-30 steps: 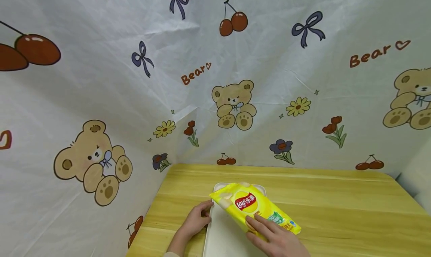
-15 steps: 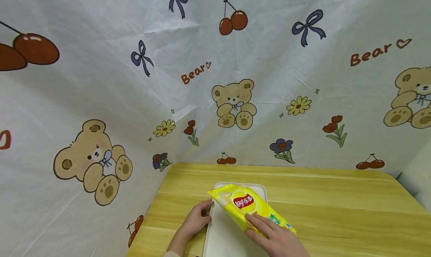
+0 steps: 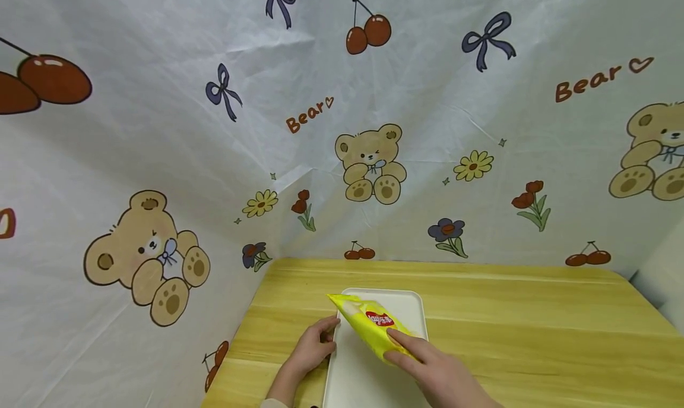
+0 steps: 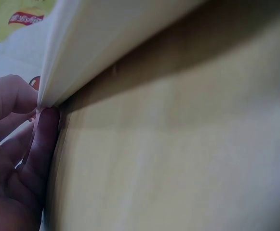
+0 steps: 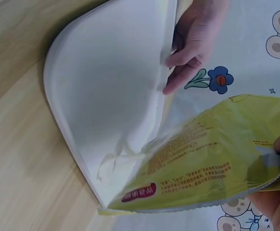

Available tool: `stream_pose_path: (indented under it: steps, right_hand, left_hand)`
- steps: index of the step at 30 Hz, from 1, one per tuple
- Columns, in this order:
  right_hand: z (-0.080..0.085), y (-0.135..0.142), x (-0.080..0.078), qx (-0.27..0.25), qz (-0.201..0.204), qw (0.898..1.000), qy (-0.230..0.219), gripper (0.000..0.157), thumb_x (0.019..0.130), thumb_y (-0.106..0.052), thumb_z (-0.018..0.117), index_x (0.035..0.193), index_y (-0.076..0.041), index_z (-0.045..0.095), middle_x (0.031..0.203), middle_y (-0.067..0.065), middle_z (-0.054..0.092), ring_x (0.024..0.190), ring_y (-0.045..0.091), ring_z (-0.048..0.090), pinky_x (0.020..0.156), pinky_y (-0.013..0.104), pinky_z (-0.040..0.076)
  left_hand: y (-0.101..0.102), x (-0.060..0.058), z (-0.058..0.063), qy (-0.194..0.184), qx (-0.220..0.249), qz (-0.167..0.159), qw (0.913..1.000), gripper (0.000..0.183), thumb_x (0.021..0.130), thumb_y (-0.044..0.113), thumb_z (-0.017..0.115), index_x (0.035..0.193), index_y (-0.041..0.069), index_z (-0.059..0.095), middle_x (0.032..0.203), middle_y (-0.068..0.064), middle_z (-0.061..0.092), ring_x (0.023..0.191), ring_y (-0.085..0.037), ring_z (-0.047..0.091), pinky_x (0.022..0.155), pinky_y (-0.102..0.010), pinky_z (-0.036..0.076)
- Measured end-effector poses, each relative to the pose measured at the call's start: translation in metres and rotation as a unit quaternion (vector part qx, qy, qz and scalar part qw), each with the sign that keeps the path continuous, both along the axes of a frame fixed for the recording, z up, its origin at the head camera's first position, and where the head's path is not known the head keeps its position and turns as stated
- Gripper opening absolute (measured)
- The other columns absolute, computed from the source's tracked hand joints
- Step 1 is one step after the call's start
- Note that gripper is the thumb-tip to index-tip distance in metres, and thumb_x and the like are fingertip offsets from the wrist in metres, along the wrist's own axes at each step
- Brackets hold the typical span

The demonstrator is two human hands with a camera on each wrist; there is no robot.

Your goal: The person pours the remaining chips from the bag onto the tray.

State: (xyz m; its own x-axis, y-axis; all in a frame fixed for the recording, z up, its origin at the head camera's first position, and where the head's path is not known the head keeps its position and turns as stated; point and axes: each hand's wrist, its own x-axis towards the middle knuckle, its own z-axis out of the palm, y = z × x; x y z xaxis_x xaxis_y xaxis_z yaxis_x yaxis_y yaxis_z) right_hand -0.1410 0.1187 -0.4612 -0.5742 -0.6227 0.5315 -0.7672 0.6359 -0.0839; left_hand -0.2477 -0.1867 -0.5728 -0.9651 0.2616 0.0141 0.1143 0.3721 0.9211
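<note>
My right hand (image 3: 438,369) grips a yellow Lay's chip bag (image 3: 369,328), fingers over its top side and thumb beneath in the right wrist view. The bag slants over a white rectangular tray (image 3: 363,384), one end pointing to the tray's far left. A few pale, thin pieces like potato chips (image 5: 108,166) lie on the tray by the bag's lower end in the right wrist view. My left hand (image 3: 310,348) pinches the tray's left rim. The left wrist view shows its fingertips (image 4: 48,120) right at that edge, with the tray wall rising above the wood.
Under the tray is a light wooden table (image 3: 507,325), reaching far to the right. A white cloth (image 3: 417,111) printed with bears, bows, cherries and flowers hangs along the back and the left side.
The bag has tilted and turned, so its printed front looks foreshortened now and its right end has drawn inward. My right hand has rotated with it; the left hand stays at the rim.
</note>
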Motion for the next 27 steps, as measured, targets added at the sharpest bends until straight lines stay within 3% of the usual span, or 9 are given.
stream_pose_path:
  steps: [2, 4, 5, 6, 12, 20, 27]
  right_hand:
    - [0.001, 0.000, -0.002, -0.008, -0.005, 1.000, 0.006, 0.052, 0.092, -0.020, 0.072, 0.137, -0.038, 0.055, 0.144, -0.006, 0.056, 0.096, 0.010, 0.068, 0.074, 0.012, 0.054]
    - [0.002, 0.001, -0.005, -0.021, -0.003, 1.000, 0.010, 0.072, 0.075, -0.005, 0.085, 0.134, -0.037, 0.058, 0.143, -0.004, 0.057, 0.096, 0.012, 0.069, 0.076, 0.013, 0.055]
    - [0.003, 0.002, -0.006, -0.029, 0.001, 1.000, 0.013, 0.080, 0.066, 0.002, 0.087, 0.131, -0.036, 0.060, 0.142, -0.003, 0.058, 0.096, 0.013, 0.070, 0.077, 0.013, 0.055]
    - [0.004, 0.004, -0.007, -0.034, 0.002, 0.999, 0.008, 0.081, 0.064, 0.004, 0.087, 0.130, -0.035, 0.061, 0.141, -0.002, 0.059, 0.096, 0.014, 0.070, 0.077, 0.014, 0.056]
    - [0.016, 0.011, -0.010, -0.060, -0.006, 0.997, -0.043, 0.085, 0.062, 0.012, 0.085, 0.130, -0.033, 0.060, 0.141, 0.001, 0.059, 0.099, 0.020, 0.071, 0.075, 0.023, 0.060]
    - [0.023, 0.017, -0.017, -0.101, -0.025, 0.993, -0.054, 0.079, 0.065, 0.018, 0.076, 0.126, -0.031, 0.063, 0.138, 0.001, 0.061, 0.105, 0.024, 0.070, 0.075, 0.024, 0.059]
    - [0.027, 0.021, -0.021, -0.128, -0.035, 0.989, -0.072, 0.071, 0.070, 0.014, 0.078, 0.124, -0.030, 0.065, 0.136, -0.001, 0.063, 0.110, 0.027, 0.069, 0.079, 0.027, 0.060]
  left_hand:
    - [0.000, 0.000, 0.000, -0.003, 0.004, 0.000, 1.0000, 0.058, 0.085, -0.006, 0.064, 0.141, 0.000, 0.054, 0.145, -0.018, 0.051, 0.092, -0.017, 0.051, 0.064, -0.017, 0.047]
    - [0.000, 0.000, -0.001, -0.001, 0.003, 0.002, 1.0000, 0.058, 0.084, -0.006, 0.064, 0.141, 0.000, 0.055, 0.144, -0.018, 0.052, 0.093, -0.017, 0.051, 0.065, -0.017, 0.047]
    - [0.000, 0.000, -0.002, 0.001, 0.001, 0.003, 1.0000, 0.058, 0.084, -0.006, 0.064, 0.141, 0.000, 0.055, 0.143, -0.018, 0.053, 0.093, -0.017, 0.051, 0.066, -0.017, 0.047]
    - [0.001, 0.000, -0.002, 0.003, -0.002, 0.003, 1.0000, 0.058, 0.083, -0.006, 0.064, 0.141, 0.000, 0.055, 0.143, -0.018, 0.053, 0.093, -0.017, 0.051, 0.066, -0.017, 0.047]
    - [0.001, -0.001, -0.002, 0.007, -0.017, 0.007, 0.9998, 0.059, 0.081, -0.006, 0.063, 0.140, 0.001, 0.056, 0.142, -0.019, 0.054, 0.093, -0.017, 0.051, 0.066, -0.018, 0.048]
    - [0.000, -0.003, -0.004, 0.013, -0.020, 0.007, 0.9997, 0.059, 0.080, -0.006, 0.061, 0.139, 0.001, 0.057, 0.146, -0.020, 0.051, 0.091, -0.014, 0.053, 0.066, -0.017, 0.047]
    - [0.000, -0.002, -0.003, 0.007, -0.020, 0.009, 0.9997, 0.057, 0.081, -0.007, 0.060, 0.138, 0.002, 0.059, 0.148, -0.020, 0.050, 0.090, -0.014, 0.053, 0.066, -0.017, 0.047]
